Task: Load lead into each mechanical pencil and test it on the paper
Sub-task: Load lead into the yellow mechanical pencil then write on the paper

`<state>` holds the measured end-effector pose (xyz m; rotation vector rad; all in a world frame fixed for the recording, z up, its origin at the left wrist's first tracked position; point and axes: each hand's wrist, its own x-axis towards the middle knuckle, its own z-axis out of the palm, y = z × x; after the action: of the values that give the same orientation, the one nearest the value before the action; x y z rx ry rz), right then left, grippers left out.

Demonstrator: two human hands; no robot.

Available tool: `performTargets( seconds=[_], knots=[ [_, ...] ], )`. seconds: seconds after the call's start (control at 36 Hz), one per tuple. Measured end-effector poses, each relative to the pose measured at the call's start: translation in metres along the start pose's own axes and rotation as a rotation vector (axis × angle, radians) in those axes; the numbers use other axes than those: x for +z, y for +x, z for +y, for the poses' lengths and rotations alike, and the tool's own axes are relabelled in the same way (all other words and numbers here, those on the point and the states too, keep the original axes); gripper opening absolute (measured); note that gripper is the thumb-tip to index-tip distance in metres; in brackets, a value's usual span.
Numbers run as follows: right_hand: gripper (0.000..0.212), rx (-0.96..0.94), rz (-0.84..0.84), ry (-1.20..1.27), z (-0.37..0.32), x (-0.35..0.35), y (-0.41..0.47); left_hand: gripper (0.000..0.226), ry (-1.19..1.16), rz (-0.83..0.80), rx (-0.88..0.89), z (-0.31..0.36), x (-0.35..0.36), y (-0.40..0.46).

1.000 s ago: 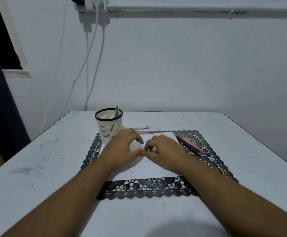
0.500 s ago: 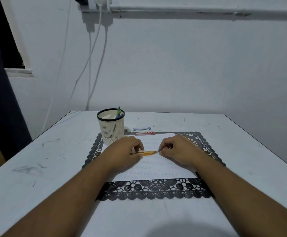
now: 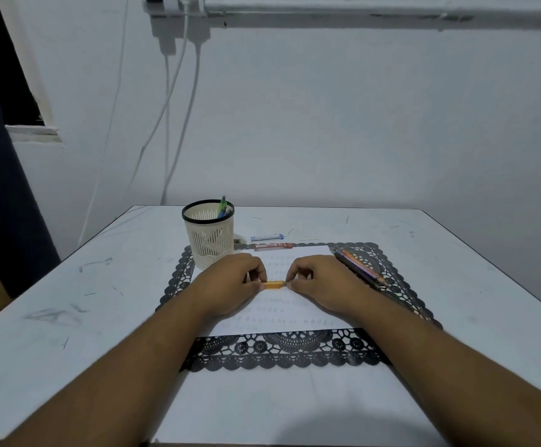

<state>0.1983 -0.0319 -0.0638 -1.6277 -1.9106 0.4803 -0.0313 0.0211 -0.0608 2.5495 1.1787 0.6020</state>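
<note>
We judge the main risk here to be the thin lead snapping or slipping out onto the paper (image 3: 298, 304) if we push or pull the two ends of the orange mechanical pencil (image 3: 274, 284) out of line, since so little of it shows between our fingers that we cannot see lead or tip at all. A dropped piece would be hard to find against the black lace placemat (image 3: 282, 351). Our left hand (image 3: 230, 283) pinches one end of the pencil and our right hand (image 3: 322, 282) pinches the other, both with fingers curled. The pencil lies level just above the paper at the centre of the frame, a short, ridged orange stretch. More pencils (image 3: 358, 265) lie right of centre, others in the pen cup (image 3: 209, 237) up left.
</note>
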Motion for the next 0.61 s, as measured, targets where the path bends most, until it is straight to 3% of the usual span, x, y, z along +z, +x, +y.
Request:
performTargets(
  seconds=[0.47, 0.61],
  knots=[
    [0.005, 0.068, 0.059, 0.011, 0.01, -0.005, 0.005, 0.008, -0.105, 0.009, -0.074, 0.008, -0.007, -0.005],
    [0.014, 0.102, 0.102, 0.076, 0.012, -0.012, 0.001, 0.015, -0.195, 0.056, -0.095, 0.011, -0.007, -0.007]
  ],
)
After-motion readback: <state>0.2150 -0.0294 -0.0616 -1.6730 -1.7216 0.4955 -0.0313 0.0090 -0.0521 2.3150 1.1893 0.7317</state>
